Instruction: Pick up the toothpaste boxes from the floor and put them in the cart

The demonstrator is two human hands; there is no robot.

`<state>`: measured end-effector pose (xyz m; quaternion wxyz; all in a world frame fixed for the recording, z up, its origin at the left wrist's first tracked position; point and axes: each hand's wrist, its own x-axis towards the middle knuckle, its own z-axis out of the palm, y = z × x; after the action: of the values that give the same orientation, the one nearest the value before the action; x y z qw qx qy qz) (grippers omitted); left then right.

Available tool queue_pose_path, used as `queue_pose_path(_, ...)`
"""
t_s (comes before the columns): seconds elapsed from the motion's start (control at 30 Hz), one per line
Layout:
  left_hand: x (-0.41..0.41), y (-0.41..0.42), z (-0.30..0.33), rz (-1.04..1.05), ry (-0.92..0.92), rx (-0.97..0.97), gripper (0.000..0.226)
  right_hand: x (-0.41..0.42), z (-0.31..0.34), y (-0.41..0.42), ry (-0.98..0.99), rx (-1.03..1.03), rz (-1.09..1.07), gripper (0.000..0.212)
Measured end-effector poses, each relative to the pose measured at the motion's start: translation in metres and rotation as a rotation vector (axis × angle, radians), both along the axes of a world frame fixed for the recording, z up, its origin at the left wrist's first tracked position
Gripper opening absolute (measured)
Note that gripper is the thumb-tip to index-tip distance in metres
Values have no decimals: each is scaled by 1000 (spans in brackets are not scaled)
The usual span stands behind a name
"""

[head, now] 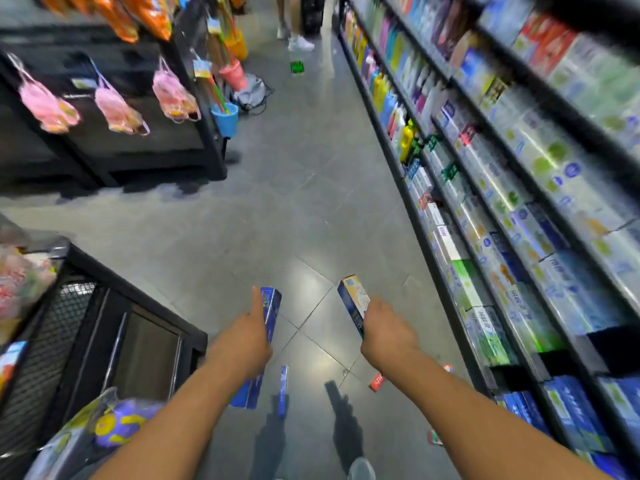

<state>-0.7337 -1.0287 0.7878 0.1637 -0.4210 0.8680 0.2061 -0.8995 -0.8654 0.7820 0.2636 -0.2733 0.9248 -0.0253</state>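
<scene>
Left hand (247, 336) clamped on blue toothpaste box (270, 311); right hand (384, 327) clamped on blue-and-white box (353, 301). Both boxes held above floor (294, 202), hands apart. Cart (86, 306), black mesh, sits at left, partly filled. More boxes remain on floor below arms: blue pair (282, 389), red one (376, 381).

Advice: swing both hands left over cart rim, lower inside before letting go, lay boxes flat beside existing goods. Frame blurred; grip detail unclear.
</scene>
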Motion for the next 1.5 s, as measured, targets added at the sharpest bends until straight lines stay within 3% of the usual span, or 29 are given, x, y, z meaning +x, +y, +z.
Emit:
queue_pose_path(0.13,-25,17,40,-78,55,25,29,-14,51,34,13,-5,-71,44)
queue_pose_path(0.2,-38,25,54,-144,45,21,20,-18,67,51,27,-10,-114,42)
queue_pose_path(0.6,-139,108,107,-695,60,-105,28,6,119,170,192,-32,-496,32)
queue_pose_path(0.93,-173,304,130,-1308,194,-123,26,99,143,348,243,56,-1048,38)
queue_pose_path(1.2,-113,516,147,-1740,235,-110,23,231,157,508,241,108,-1493,38)
queue_pose_path(1.5,40,751,169,-2127,306,-92,25,427,172,666,243,159,-1883,33)
